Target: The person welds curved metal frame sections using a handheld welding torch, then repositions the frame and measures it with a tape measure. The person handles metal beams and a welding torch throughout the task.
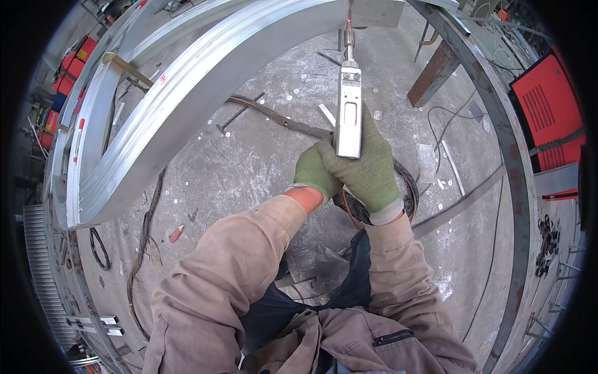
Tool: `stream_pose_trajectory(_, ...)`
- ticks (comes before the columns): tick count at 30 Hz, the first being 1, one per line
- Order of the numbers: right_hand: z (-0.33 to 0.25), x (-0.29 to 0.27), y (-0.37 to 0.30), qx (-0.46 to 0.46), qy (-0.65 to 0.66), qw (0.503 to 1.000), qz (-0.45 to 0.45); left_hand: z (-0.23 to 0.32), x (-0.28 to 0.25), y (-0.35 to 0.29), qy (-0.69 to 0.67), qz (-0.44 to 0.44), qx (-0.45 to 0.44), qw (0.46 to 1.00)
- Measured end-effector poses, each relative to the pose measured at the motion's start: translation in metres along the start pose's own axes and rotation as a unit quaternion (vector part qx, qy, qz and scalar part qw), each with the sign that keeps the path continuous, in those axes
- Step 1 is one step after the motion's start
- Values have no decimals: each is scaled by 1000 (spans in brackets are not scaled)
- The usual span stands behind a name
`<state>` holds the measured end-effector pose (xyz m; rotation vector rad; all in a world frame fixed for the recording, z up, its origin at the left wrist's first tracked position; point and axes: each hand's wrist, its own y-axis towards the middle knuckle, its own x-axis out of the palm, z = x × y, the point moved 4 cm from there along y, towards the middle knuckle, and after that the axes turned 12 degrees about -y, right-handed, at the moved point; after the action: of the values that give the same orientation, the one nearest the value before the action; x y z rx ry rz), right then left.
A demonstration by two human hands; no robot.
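Note:
A silvery handheld laser welding gun (349, 112) points away from me, its narrow nozzle at the edge of a curved aluminium profile (187, 81). A small red light spot shows near the nozzle tip. My right hand (372, 171), in a green knit glove, is closed around the gun's body from the right. Also gloved in green, my left hand (316, 169) is closed against the gun's rear end, touching the right hand. The fingers of both hands are partly hidden under the gun. A thick dark sheathed cable (286, 121) runs on the floor behind the hands.
A rusty steel beam (514, 162) curves along the right side, with a brown steel post (434, 73) beside it. Red machine cabinets (551, 106) stand beyond. A clamp (128, 70) grips the profile at left. A T-shaped bar (240, 112), cables and metal scraps lie on the concrete floor (218, 174).

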<state>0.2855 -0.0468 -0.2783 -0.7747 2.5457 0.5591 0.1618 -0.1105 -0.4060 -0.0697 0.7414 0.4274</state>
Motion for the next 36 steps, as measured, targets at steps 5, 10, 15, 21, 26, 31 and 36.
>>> stream_pose_trajectory(5, -1, 3, 1, -6, -12, 1000, 14, -9, 4, 2, -1, 18, -1, 1000)
stream_pose_trajectory(10, -3, 1, 1, 4, -3, 1000, 13, 5, -3, 5, 6, 1, -17, 1000)
stream_pose_trajectory(15, 0, 2, 2, 4, -5, 1000, 8, 5, -2, 5, 14, -15, -46, 999)
stream_pose_trajectory(21, 0, 5, 2, 4, -15, 1000, 7, -1, -1, 6, -2, -4, -54, 999)
stream_pose_trajectory(26, 2, 4, 2, 9, -14, 1000, 10, 11, -8, 5, -3, -19, -77, 997)
stream_pose_trajectory(31, 0, 7, 2, 1, -16, 1000, 11, 1, -5, 4, -20, -12, -69, 997)
stream_pose_trajectory(36, 0, 3, 0, 13, -4, 1000, 11, 18, -13, 4, 17, -53, -92, 994)
